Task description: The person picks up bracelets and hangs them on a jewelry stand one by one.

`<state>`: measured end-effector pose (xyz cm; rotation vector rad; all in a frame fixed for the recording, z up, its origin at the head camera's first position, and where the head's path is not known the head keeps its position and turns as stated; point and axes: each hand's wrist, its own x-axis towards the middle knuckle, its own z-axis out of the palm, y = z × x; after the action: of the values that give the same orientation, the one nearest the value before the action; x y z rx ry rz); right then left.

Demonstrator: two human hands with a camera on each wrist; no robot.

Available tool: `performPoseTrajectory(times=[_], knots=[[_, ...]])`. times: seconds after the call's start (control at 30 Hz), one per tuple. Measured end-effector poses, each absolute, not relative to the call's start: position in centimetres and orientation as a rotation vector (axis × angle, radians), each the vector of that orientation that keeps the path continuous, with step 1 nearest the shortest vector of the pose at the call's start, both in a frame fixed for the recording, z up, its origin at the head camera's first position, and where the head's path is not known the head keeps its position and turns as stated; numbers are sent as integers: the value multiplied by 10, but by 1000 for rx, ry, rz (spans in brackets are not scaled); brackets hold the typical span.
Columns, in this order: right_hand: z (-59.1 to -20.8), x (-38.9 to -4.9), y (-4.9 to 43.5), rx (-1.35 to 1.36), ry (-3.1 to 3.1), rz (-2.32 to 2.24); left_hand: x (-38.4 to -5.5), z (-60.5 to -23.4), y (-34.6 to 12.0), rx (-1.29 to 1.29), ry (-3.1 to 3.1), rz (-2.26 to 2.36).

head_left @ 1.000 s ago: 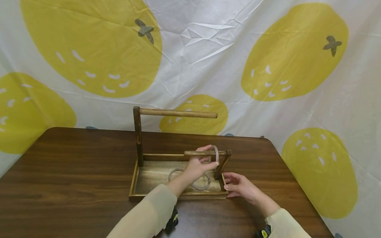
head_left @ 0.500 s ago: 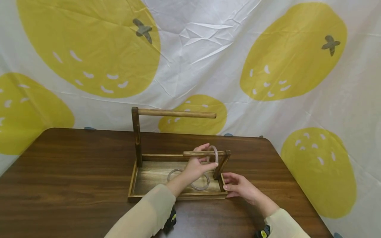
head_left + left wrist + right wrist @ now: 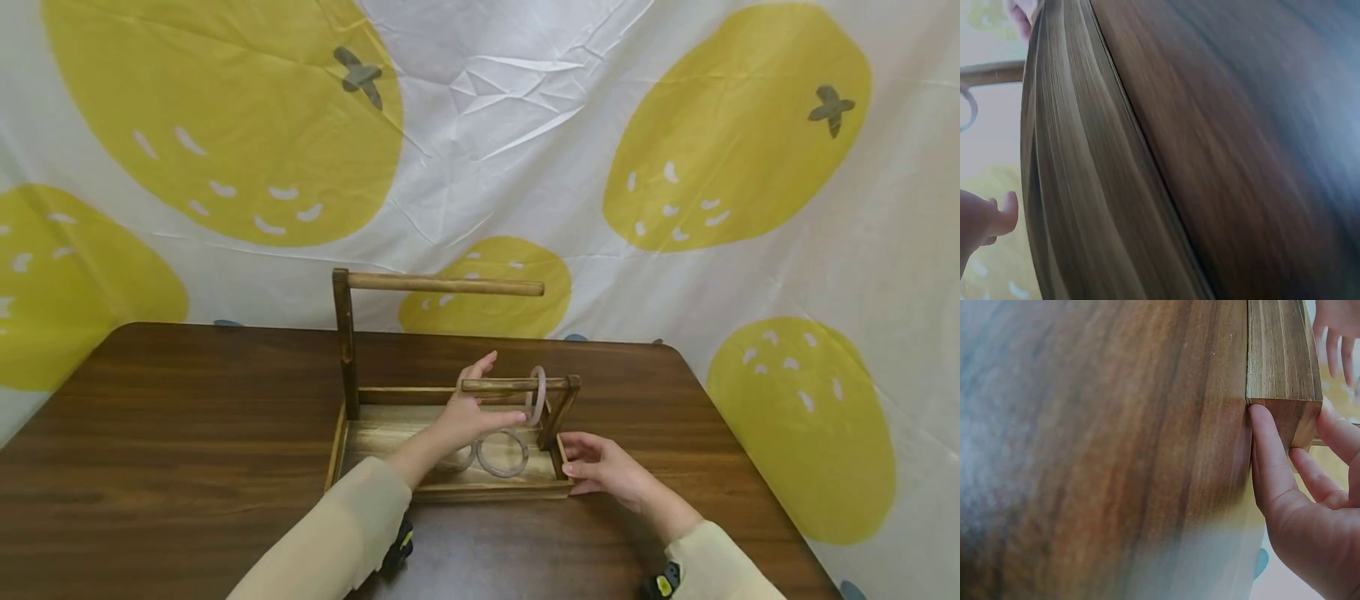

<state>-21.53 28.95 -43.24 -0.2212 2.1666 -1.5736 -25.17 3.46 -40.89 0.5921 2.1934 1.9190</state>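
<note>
A pale bangle (image 3: 541, 393) hangs on the lower rod (image 3: 498, 385) of a brown wooden jewelry stand, near its right post. My left hand (image 3: 465, 421) is just left of it, fingers spread and holding nothing, with the thumb tip close to the bangle. In the left wrist view the thumb (image 3: 1004, 219) shows beyond the tray wall. My right hand (image 3: 607, 471) holds the right end of the stand's tray (image 3: 495, 493), its fingers (image 3: 1269, 444) against the end wall. Two more bangles lie in the tray; one ring (image 3: 502, 475) shows whole, the other (image 3: 472, 456) is partly behind my left wrist.
A longer upper rod (image 3: 450, 285) extends right from the tall left post (image 3: 347, 350). The stand rests on a dark wooden table (image 3: 187, 433). Behind it hangs a white cloth (image 3: 510, 167) with yellow fruit prints.
My left hand has let go of the bangle and moved left, its fingers spreading. The bangle now hangs from the lower rod. My right hand stays at the tray's end.
</note>
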Motion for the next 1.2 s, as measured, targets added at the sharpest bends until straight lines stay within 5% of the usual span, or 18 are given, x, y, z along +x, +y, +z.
performPoseTrajectory(times=[0.27, 0.7, 1.2], knots=[[-431, -213, 290, -205, 2162, -1580, -248, -409, 10, 577, 2469, 1622], [-429, -214, 291, -208, 2176, -1558, -243, -418, -27, 919, 2831, 940], [-431, -214, 288, -242, 2165, -1581, -238, -424, -35, 994, 2847, 785]])
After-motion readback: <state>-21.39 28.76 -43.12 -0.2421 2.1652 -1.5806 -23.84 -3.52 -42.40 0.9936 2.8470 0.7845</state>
